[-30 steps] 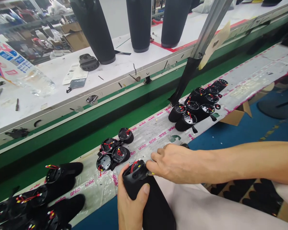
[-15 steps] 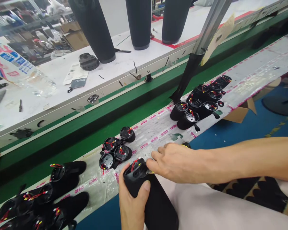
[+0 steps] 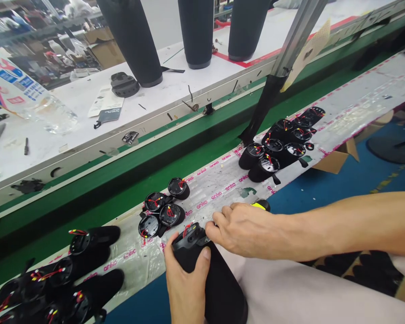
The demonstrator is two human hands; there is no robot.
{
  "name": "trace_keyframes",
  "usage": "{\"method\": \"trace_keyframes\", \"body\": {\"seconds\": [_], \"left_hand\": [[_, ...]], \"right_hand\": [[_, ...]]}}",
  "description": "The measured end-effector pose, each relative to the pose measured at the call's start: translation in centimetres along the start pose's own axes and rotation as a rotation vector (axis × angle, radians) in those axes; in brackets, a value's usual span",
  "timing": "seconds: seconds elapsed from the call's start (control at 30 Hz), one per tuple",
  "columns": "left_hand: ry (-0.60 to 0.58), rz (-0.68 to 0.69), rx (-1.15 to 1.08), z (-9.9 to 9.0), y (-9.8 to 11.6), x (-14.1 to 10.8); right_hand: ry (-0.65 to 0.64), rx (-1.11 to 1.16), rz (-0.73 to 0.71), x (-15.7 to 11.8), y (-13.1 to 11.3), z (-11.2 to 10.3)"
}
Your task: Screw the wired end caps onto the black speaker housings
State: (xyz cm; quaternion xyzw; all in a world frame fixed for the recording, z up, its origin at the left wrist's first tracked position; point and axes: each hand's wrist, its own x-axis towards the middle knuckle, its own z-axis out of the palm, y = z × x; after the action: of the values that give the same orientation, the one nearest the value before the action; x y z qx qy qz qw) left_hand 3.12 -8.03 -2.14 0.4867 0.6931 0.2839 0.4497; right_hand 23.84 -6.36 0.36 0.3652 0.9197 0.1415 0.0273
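Observation:
A black cylindrical speaker body (image 3: 222, 283) leans against my lap, its open end facing up and away, with red wires at the rim. My left hand (image 3: 187, 274) is wrapped round that upper end, thumb on the near side. Closed at the rim's right side, my right hand (image 3: 236, 229) grips a tool with a yellow-and-black handle (image 3: 261, 205). The handle's end pokes out behind the knuckles; fingers cover the rest, so its kind and working tip stay unclear.
Groups of similar black cylinders with red wires stand or lie on the plastic-covered bench (image 3: 202, 193). A metal post (image 3: 283, 58) rises behind it. Across the green strip, a white shelf (image 3: 87, 139) bears tall black cylinders and a plastic bottle (image 3: 27, 90).
The speaker body has tipped slightly, and my left hand has shifted a little left. More of the tool's yellow handle end shows behind my right hand.

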Motion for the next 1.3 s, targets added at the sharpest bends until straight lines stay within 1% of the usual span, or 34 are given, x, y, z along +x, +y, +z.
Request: {"method": "trace_keyframes", "body": {"seconds": [0.1,0.17,0.23,0.37,0.47,0.57,0.73,0.83,0.9,1.07,1.13,1.2,1.3], "left_hand": [[0.009,-0.005,0.002,0.0,0.0,0.0],[0.014,-0.012,0.007,-0.1,0.0,0.0],[0.009,-0.005,-0.006,-0.1,-0.1,-0.1],[-0.017,0.030,-0.059,-0.3,-0.6,0.0],[-0.041,0.032,-0.089,-0.4,-1.2,0.2],[-0.055,0.034,-0.105,-0.4,-1.6,0.4],[-0.014,0.036,-0.079,-0.2,-1.6,0.3],[-0.005,0.037,-0.069,-0.2,-2.0,0.4],[-0.025,0.035,-0.099,-0.2,-2.4,0.6],[-0.135,0.028,-0.250,-0.4,-3.2,0.9],[-0.133,0.031,-0.236,-0.5,-3.1,0.9],[-0.102,0.044,-0.173,-0.5,-2.9,1.0],[-0.093,0.060,-0.134,-0.3,-3.0,1.1]], "right_hand": [[-0.001,0.012,-0.004,0.1,0.0,0.1],[-0.018,0.069,-0.020,0.3,0.2,0.2],[-0.062,0.167,-0.056,0.8,0.7,0.3],[-0.208,0.352,-0.092,2.1,2.1,0.5],[-0.240,0.438,-0.107,2.8,3.0,0.6],[-0.270,0.473,-0.103,3.0,3.0,0.7],[-0.282,0.484,-0.067,2.8,2.4,0.8],[-0.292,0.494,-0.054,2.8,2.5,0.9],[-0.286,0.522,-0.054,2.9,2.8,1.1],[-0.233,0.623,-0.086,2.7,3.0,1.7],[-0.237,0.611,-0.053,2.6,2.7,1.6],[-0.270,0.574,-0.012,2.6,2.5,1.4],[-0.314,0.571,-0.024,2.7,2.5,1.1]]}}
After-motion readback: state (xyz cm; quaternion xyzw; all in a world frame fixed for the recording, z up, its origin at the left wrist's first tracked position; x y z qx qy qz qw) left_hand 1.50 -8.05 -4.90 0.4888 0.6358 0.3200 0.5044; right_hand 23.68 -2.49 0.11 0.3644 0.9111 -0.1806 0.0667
